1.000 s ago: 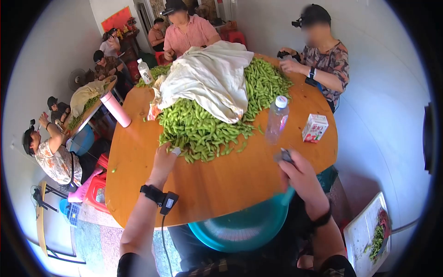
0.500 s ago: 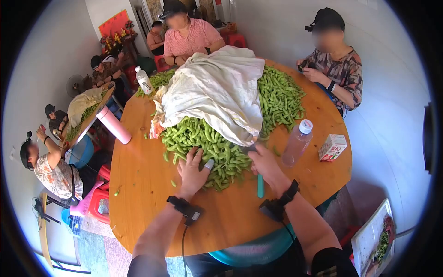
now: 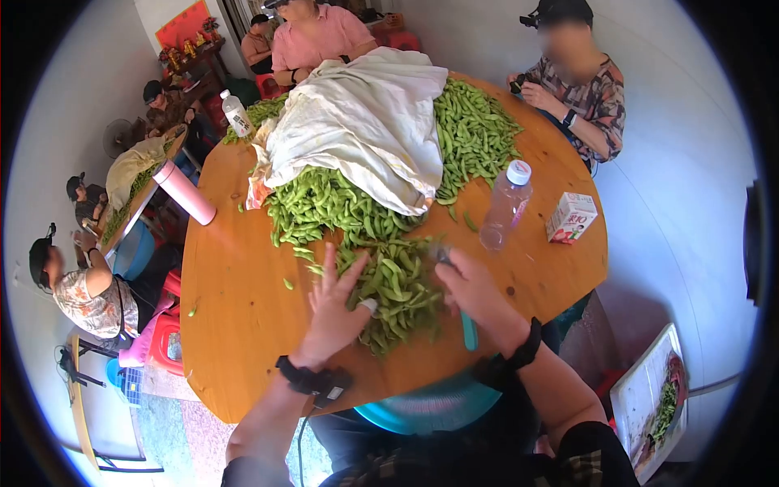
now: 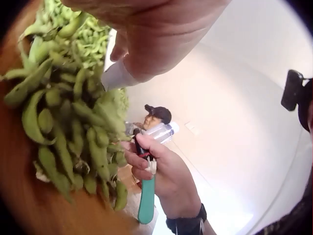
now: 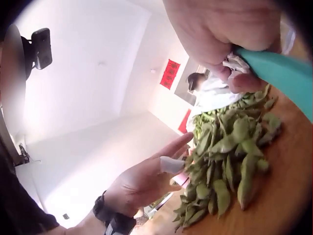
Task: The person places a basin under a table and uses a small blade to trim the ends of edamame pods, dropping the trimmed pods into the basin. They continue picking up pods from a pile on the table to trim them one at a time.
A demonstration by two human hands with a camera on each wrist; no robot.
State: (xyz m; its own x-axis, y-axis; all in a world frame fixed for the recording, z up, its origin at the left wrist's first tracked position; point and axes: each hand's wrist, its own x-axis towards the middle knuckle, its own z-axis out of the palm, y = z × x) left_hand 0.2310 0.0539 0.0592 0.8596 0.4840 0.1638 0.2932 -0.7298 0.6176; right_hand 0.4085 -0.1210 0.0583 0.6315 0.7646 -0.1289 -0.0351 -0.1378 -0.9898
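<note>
Green pods (image 3: 398, 292) lie in a small heap at the near side of a larger pod pile (image 3: 324, 203), partly under a white cloth (image 3: 357, 130). My left hand (image 3: 334, 312), fingers spread and a white wrap on the thumb, is at the small heap's left side. On the heap's right, my right hand (image 3: 479, 296) grips a tool with a teal handle (image 3: 470, 331); its dark upper end is blurred. The left wrist view shows the teal handle (image 4: 146, 200) below my curled right fingers, with white wrapping on one finger. In the right wrist view the pods (image 5: 225, 161) lie between both hands.
A clear bottle (image 3: 505, 207) and a small carton (image 3: 571, 217) stand right of the pods, a pink flask (image 3: 185, 193) at the left. Below the near edge of the wooden table (image 3: 243, 325) is a teal basin (image 3: 430, 404). People sit around this and another table.
Both hands came from the table's near side onto the pods. Since half a second ago, a small heap has come nearer the table's front edge, apart from most of the pile.
</note>
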